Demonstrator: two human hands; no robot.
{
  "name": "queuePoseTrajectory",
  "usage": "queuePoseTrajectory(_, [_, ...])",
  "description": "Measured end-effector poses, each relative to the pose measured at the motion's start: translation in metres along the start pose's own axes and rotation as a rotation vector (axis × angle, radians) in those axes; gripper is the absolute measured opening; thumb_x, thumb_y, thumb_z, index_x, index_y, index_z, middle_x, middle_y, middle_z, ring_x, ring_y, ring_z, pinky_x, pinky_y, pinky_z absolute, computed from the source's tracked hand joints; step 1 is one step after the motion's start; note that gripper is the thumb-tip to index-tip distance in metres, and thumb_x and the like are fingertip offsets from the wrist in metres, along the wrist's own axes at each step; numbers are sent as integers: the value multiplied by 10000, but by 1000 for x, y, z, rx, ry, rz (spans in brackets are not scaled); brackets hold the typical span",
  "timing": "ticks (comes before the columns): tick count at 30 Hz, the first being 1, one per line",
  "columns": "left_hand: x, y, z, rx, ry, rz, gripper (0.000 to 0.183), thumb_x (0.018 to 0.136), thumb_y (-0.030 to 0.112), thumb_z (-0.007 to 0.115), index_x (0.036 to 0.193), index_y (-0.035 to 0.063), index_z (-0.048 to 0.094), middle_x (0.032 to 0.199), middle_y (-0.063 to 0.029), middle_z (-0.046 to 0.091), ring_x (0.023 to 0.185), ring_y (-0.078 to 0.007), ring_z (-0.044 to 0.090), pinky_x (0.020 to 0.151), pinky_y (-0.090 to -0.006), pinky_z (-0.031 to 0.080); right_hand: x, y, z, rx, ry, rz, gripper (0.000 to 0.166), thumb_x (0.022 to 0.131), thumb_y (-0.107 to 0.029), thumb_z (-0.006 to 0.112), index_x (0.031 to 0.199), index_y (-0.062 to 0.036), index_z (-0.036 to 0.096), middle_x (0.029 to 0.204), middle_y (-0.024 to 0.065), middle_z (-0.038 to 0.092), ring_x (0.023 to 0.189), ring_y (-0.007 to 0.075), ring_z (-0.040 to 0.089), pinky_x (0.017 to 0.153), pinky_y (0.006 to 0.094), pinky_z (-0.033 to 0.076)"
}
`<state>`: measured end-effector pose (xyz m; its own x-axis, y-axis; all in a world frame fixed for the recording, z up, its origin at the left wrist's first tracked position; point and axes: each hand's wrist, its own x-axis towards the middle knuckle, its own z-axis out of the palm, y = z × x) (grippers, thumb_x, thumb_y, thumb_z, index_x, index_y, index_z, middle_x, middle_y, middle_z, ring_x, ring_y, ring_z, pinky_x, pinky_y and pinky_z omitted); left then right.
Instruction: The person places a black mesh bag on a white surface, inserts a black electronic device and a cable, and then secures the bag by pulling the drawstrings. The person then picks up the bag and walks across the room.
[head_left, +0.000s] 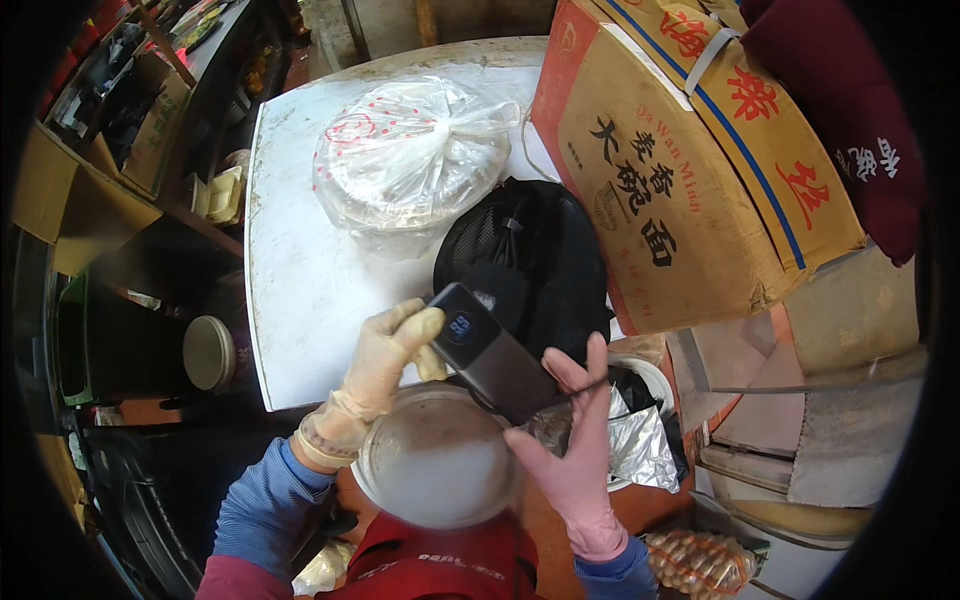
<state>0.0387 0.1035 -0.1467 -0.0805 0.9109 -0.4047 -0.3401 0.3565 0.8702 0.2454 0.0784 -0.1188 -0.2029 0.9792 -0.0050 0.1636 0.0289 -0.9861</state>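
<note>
My left hand (375, 360), in a pale translucent glove, grips one end of a dark power bank (499, 360) with a small lit display. My right hand (570, 450), in a pink glove, is beside the other end with its fingers spread. A thin dark cord (592, 386) crosses its fingers; whether they grip it, I cannot tell. Behind the power bank, a black mesh-sided bag (551, 255) lies on the white tabletop (292, 300). Below my hands is a round whitish lid or tub top (439, 465), partly blurred.
A knotted clear plastic bag (412, 150) holds round containers on the table. A large printed cardboard carton (645, 180) stands at its right edge. Right of my legs are a white bin (652, 375) with silver foil (641, 442) and a net bag (701, 562). A lidded bucket (206, 352) stands left.
</note>
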Motion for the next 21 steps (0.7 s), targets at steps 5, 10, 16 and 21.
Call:
queuePoseTrajectory(5, [10,-6,-19,-92,14,132,413,822,414,602,828,1,614,638,-62,588,514,-128,520,505,-237,398,-44,28,-26,761,-87,5,474,781,-67,567,1230,22,443,1069,167,566,1034,256,526,926,343,396])
queuePoseTrajectory(10, [20,8,-23,-43,-54,117,460,815,469,579,813,12,627,632,-41,573,504,-97,476,475,-220,362,-54,18,-65,-130,-357,782,193,898,-127,496,918,6,635,865,82,647,856,123,599,755,229,464])
queuePoseTrajectory(16, [31,28,-11,170,-212,38,473,793,489,571,887,29,627,703,-30,596,552,-89,507,443,-214,341,-16,-10,-105,-96,117,615,247,885,-120,481,759,52,604,595,74,584,524,140,563,473,219,423])
queuePoseTrajectory(21, [33,24,-13,50,-226,-9,493,785,473,593,960,12,617,766,-51,622,611,-117,555,487,-217,387,-4,-15,-115,819,170,-110,319,891,-208,519,853,93,619,527,90,565,423,157,531,440,224,425])
